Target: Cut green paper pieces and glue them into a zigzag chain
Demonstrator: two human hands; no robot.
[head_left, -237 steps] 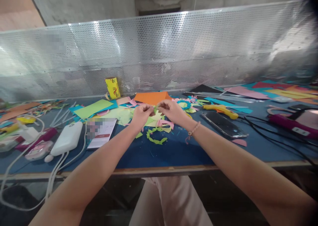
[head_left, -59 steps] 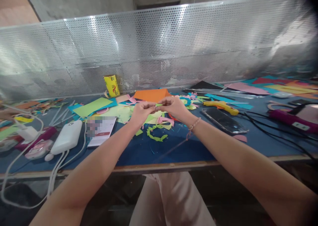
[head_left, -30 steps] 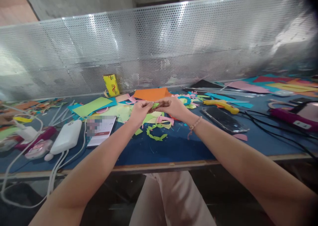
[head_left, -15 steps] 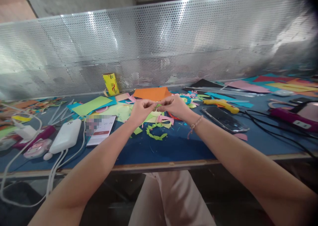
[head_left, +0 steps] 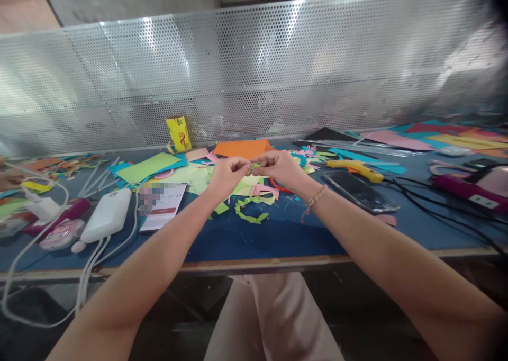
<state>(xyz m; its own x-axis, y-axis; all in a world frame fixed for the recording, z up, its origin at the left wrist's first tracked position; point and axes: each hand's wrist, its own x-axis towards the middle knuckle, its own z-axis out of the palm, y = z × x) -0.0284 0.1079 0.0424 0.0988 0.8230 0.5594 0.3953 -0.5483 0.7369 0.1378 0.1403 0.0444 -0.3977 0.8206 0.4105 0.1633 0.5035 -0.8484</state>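
My left hand and my right hand meet fingertip to fingertip above the middle of the table. Both are closed in a pinch on a small green paper piece, mostly covered by the fingers. Under and around them lie pale green paper scraps and a pink paper strip. Closer to me rests a curled, notched green paper strip. Behind the hands is a folded orange sheet.
To the left are a lit phone, a white power bank with cables and a purple power strip. A yellow glue gun and dark phone lie right. A perforated metal screen stands behind. Another person's hand shows far left.
My hands keep their pinch at nearly the same spot, the fingers shifting slightly around the green piece. Another person's hand has come into view at the far left edge.
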